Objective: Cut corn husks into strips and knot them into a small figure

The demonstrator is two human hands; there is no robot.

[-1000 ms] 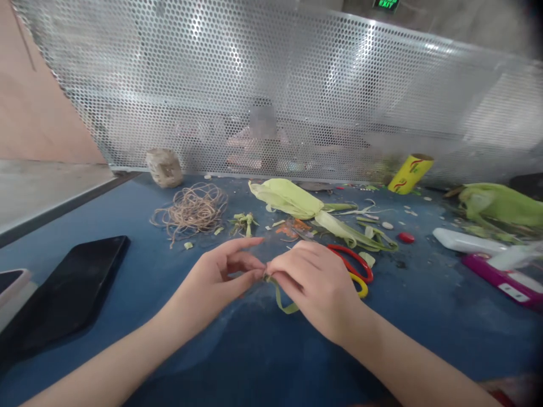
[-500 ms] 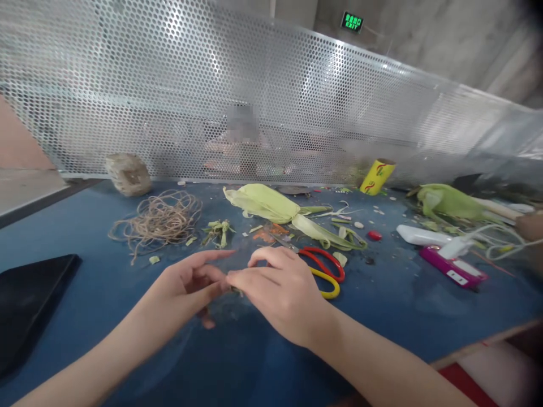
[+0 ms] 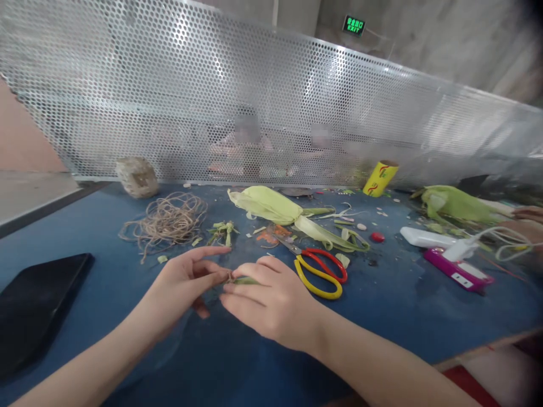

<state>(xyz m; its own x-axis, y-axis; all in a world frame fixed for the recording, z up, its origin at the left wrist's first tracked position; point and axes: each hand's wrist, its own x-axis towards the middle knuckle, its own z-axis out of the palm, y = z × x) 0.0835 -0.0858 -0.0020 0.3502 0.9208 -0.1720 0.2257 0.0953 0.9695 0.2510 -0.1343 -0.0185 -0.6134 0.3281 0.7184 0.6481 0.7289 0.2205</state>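
Observation:
Above the blue table, my left hand (image 3: 186, 277) pinches one end of a small green plant strip (image 3: 245, 281), thumb against fingers. A brownish wrap, perhaps twine, shows at the pinched end. Closed around the other part of the strip is my right hand (image 3: 278, 305), which hides much of it. Just right of that hand lie scissors (image 3: 320, 281) with one red and one yellow handle, blades pointing away to the left. Beyond my left hand are a small knotted green bundle (image 3: 223, 230) and a loose tangle of brown twine (image 3: 173, 220).
A corn ear in husk (image 3: 271, 204) lies mid-table among scraps. A dark tablet-like slab (image 3: 38, 305) is at left. At right are a yellow tube (image 3: 380, 178), a purple power strip (image 3: 458, 268) with cables and another person's hand (image 3: 528, 215). A perforated metal screen (image 3: 271, 102) stands behind.
My right hand has shifted a little away from my left fingertips, so the green strip now shows between them. The view has turned slightly, and more of the scissors' yellow handle is visible.

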